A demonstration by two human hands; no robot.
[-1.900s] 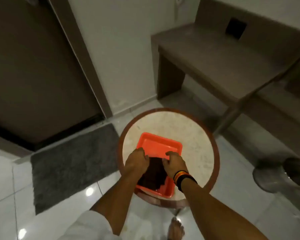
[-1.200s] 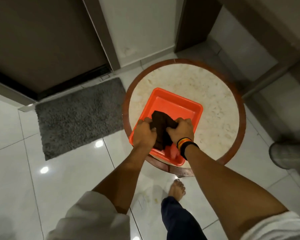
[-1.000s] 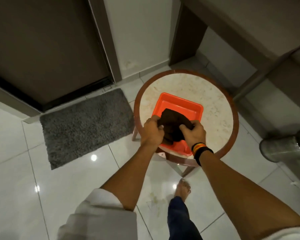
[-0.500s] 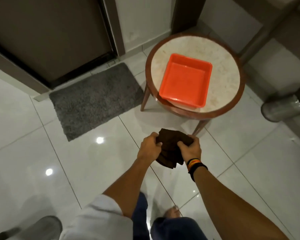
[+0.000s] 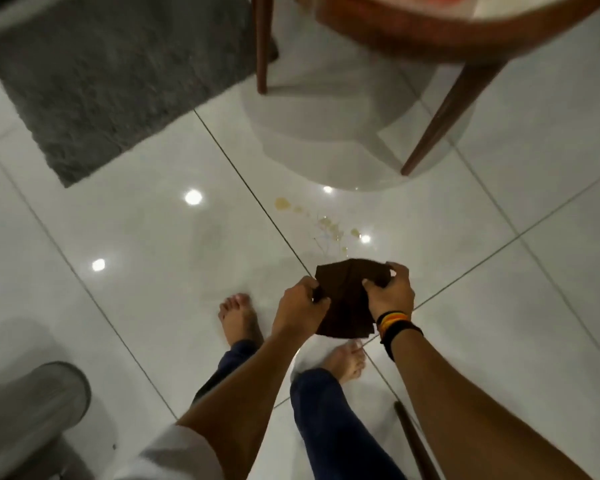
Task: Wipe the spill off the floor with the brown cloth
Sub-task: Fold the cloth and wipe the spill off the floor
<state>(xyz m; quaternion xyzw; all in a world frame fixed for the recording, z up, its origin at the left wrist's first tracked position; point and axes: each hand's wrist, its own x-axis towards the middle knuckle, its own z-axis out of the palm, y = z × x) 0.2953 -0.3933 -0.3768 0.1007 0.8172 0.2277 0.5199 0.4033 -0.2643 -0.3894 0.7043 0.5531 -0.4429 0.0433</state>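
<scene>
The brown cloth [image 5: 345, 299] hangs spread between both hands, held above the white tiled floor. My left hand [image 5: 300, 308] grips its left edge and my right hand [image 5: 392, 292] grips its upper right corner. The spill [image 5: 326, 225] is a trail of small yellowish drops and thin streaks on the glossy tile, just beyond the cloth and in front of the round table. The cloth is not touching the floor.
The round wooden table's rim [image 5: 413, 32] and two legs [image 5: 444, 116] stand at the top. A grey mat [image 5: 111, 71] lies at the upper left. A metal bin [image 5: 25, 407] sits lower left. My bare feet [image 5: 238, 318] stand just behind the cloth.
The cloth was lifted out of the orange tray and carried down toward the floor. The view has dropped low, so the spill shows and the tabletop is nearly out of frame.
</scene>
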